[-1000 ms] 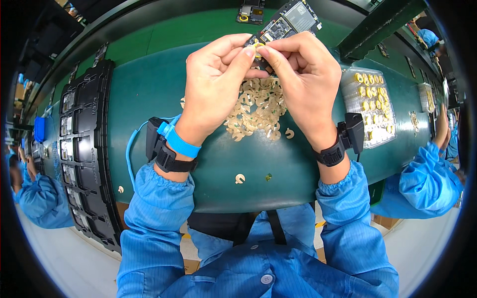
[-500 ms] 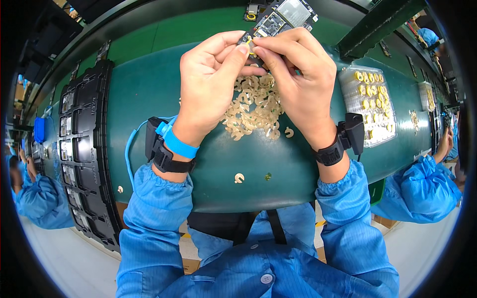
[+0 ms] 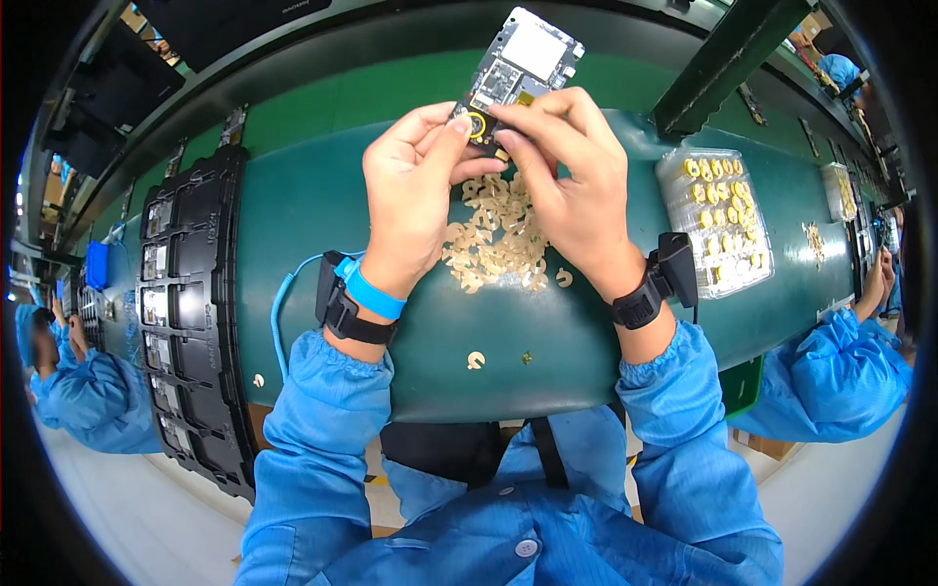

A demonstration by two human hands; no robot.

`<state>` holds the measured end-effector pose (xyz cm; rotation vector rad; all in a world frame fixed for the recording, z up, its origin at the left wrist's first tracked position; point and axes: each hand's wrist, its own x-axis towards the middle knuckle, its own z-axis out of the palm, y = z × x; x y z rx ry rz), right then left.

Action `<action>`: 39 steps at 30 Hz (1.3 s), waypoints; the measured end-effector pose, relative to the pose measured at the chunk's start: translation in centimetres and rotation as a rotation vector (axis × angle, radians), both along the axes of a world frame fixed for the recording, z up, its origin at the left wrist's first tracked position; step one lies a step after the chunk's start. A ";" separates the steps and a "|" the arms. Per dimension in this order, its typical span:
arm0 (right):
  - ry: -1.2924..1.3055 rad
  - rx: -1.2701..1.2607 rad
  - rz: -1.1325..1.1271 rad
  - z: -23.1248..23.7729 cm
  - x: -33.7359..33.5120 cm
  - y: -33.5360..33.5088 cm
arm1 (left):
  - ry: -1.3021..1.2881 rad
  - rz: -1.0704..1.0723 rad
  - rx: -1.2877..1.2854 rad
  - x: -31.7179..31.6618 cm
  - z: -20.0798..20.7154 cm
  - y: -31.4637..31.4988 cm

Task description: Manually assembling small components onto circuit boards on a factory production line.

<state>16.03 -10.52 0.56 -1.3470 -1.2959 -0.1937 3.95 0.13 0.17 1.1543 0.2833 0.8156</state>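
Observation:
A black circuit board (image 3: 504, 78) with a silver shield plate is held up tilted above the green table. My left hand (image 3: 415, 190) is closed on its lower left part, thumb on top. Beside that thumb, a round part with a yellow ring (image 3: 476, 126) lies on the board. My right hand (image 3: 578, 181) is closed at the board's lower right edge, thumb and forefinger against it; whether a small piece sits between them is hidden. Beneath both hands spreads a pile of pale C-shaped pieces (image 3: 493, 239).
A black compartment tray (image 3: 195, 313) with boards stands at left. On the right is a clear plastic tray (image 3: 720, 234) of yellow round parts. One loose C-shaped piece (image 3: 476, 360) lies near the front edge. A green post (image 3: 718, 73) rises behind; co-workers sit on both sides.
The board has turned more upright and dropped slightly with both hands. The yellow-ringed part, mostly covered by my fingers before, now shows. My right fingertips have shifted down along the board's right side.

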 end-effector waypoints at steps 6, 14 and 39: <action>-0.136 -0.002 -0.012 0.2 0.0 0.5 | -0.073 -0.057 -0.069 -0.2 0.6 0.3; -0.103 -0.005 -0.098 0.3 -0.6 1.0 | -0.093 0.013 -0.103 0.1 -0.1 0.5; 0.249 -0.528 -0.164 -2.7 3.6 21.8 | -0.005 0.657 -0.140 0.7 -2.7 2.8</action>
